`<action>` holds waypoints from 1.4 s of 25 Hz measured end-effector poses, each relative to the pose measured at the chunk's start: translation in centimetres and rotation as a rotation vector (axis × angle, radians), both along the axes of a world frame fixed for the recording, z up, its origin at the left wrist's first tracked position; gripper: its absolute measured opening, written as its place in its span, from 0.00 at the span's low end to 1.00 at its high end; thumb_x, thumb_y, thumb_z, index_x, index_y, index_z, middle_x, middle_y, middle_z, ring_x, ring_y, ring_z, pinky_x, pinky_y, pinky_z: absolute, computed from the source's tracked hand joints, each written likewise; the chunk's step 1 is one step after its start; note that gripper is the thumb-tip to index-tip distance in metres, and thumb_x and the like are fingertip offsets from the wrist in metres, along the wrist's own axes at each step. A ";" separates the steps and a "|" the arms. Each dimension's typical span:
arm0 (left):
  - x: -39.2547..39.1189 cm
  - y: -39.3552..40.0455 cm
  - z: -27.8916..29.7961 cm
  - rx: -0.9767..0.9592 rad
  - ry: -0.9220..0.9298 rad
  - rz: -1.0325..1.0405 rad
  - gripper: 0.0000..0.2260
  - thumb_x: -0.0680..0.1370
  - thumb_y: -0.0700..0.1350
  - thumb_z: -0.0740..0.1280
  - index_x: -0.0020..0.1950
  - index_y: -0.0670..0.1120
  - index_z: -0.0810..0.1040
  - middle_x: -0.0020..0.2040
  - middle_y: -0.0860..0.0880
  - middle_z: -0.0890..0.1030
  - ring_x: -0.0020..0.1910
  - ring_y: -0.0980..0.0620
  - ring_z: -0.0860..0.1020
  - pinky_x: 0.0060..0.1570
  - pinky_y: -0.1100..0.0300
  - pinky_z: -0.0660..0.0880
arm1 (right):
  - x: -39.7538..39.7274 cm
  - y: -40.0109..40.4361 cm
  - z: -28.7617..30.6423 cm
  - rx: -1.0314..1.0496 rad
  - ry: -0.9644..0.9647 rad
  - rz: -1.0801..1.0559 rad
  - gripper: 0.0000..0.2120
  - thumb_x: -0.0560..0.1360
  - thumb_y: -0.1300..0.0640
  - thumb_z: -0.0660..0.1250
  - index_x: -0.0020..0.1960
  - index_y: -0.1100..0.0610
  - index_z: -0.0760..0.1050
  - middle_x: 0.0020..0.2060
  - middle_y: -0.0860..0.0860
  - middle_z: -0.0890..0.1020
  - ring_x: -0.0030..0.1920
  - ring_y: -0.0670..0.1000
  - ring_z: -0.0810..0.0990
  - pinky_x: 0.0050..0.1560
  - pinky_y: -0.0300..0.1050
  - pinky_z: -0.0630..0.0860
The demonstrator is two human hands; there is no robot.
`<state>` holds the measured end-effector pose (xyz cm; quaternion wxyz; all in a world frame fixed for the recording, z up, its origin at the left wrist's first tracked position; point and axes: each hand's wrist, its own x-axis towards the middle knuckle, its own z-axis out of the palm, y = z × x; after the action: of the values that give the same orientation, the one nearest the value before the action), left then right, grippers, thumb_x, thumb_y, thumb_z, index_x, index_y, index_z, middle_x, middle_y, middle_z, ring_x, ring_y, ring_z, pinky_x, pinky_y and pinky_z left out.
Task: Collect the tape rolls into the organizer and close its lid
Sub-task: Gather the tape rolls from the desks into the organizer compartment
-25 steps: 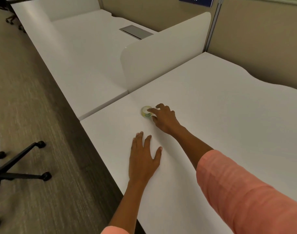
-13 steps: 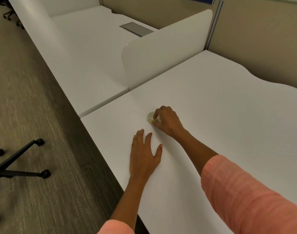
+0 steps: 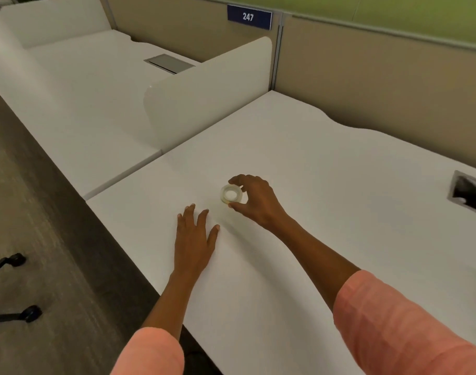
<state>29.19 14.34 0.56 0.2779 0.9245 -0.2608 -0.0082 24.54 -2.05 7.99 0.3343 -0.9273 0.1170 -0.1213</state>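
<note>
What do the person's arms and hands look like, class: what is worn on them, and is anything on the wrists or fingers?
Both arms wear salmon-pink sleeves of a faintly textured fabric, pushed up so the forearms are bare. The left hand and right hand are bare: no gloves, and no watch, bracelet or ring can be seen. Fingernails look short and unpainted, though blur limits detail.

One tape roll (image 3: 231,195) is in view, clear with a pale core. Two hands show: the left hand (image 3: 194,240) and the right hand (image 3: 254,202). Two white surfaces appear, the near surface (image 3: 326,190) and a second surface (image 3: 77,104) beyond it, with one white divider panel (image 3: 204,96) between them. One blue sign (image 3: 249,17) reads 247. Two chair casters (image 3: 32,313) are visible on the floor.
</note>
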 end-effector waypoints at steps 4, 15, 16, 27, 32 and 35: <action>-3.9 -3.2 2.3 -0.069 0.031 -0.070 0.22 0.77 0.53 0.60 0.68 0.46 0.66 0.74 0.42 0.60 0.74 0.41 0.54 0.72 0.44 0.58 | -5.9 -1.8 1.7 0.004 -0.029 -0.071 0.23 0.68 0.55 0.73 0.61 0.56 0.72 0.56 0.53 0.81 0.54 0.55 0.77 0.54 0.47 0.71; -18.7 -13.0 7.0 -0.142 0.040 -0.409 0.21 0.77 0.54 0.60 0.69 0.49 0.64 0.75 0.46 0.59 0.74 0.43 0.55 0.67 0.45 0.67 | -25.5 -8.7 5.0 -0.016 -0.093 -0.359 0.25 0.67 0.56 0.74 0.62 0.54 0.72 0.57 0.51 0.81 0.53 0.51 0.77 0.56 0.50 0.75; -20.3 -13.7 7.3 -0.150 0.044 -0.440 0.21 0.77 0.54 0.60 0.69 0.49 0.64 0.75 0.46 0.58 0.74 0.43 0.55 0.66 0.45 0.68 | -27.3 -9.2 5.0 -0.017 -0.094 -0.385 0.25 0.67 0.56 0.74 0.61 0.53 0.72 0.56 0.50 0.81 0.53 0.50 0.78 0.56 0.51 0.75; -34.8 -18.9 8.7 -0.146 0.118 -0.712 0.22 0.77 0.52 0.60 0.70 0.50 0.63 0.75 0.47 0.57 0.74 0.46 0.56 0.68 0.45 0.66 | -45.6 -13.2 5.9 -0.007 -0.012 -0.689 0.25 0.66 0.54 0.76 0.61 0.54 0.73 0.56 0.54 0.81 0.47 0.46 0.75 0.55 0.49 0.75; -39.6 -21.0 8.5 -0.127 0.136 -0.799 0.23 0.76 0.53 0.61 0.70 0.50 0.62 0.76 0.47 0.56 0.74 0.46 0.56 0.69 0.46 0.65 | -52.8 -13.5 5.9 -0.017 0.020 -0.789 0.25 0.66 0.54 0.76 0.61 0.55 0.74 0.56 0.54 0.81 0.47 0.47 0.76 0.52 0.47 0.76; -41.8 -21.8 7.9 -0.126 0.161 -0.831 0.24 0.76 0.52 0.62 0.70 0.49 0.62 0.75 0.46 0.58 0.73 0.46 0.60 0.67 0.49 0.66 | -57.2 -13.5 5.7 -0.014 0.030 -0.835 0.26 0.65 0.57 0.76 0.61 0.56 0.74 0.54 0.56 0.80 0.46 0.50 0.76 0.51 0.48 0.76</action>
<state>-12.65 -7.49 8.48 0.3263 0.7183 -0.5888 -0.1758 -32.68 -15.51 13.69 0.2484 -0.8041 0.4868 -0.2338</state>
